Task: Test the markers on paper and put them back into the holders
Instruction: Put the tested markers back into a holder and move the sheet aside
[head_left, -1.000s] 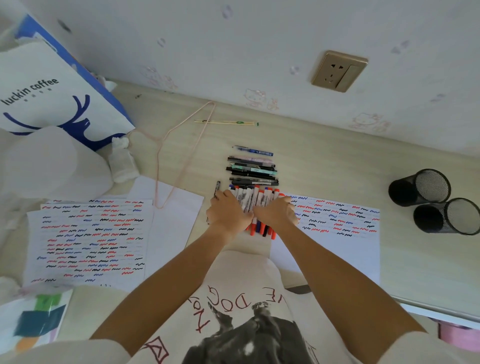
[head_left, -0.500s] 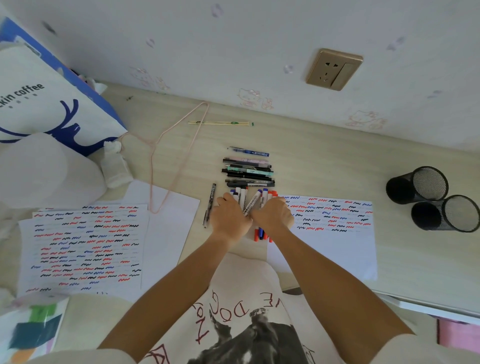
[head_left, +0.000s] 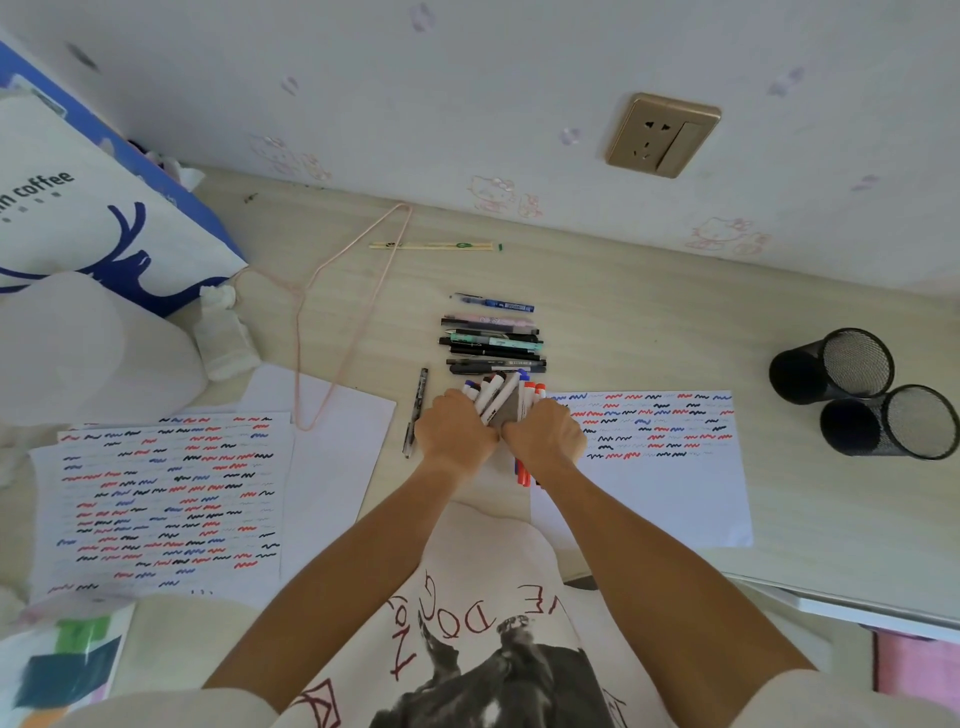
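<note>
Both hands, left (head_left: 454, 434) and right (head_left: 545, 436), grip the markers (head_left: 498, 397) together on the bench (head_left: 623, 332), well left of the holders (head_left: 857, 395).

We see soft, even daylight across the frame, bright on the wall (head_left: 467, 78) and the pale counter (head_left: 649, 322), without glare. Shadows are faint: a small dark patch sits between the two hands among the markers (head_left: 501, 400). The wide lens bends the counter's edge, and the lower left corner of the frame looks smeared and out of focus.
</note>
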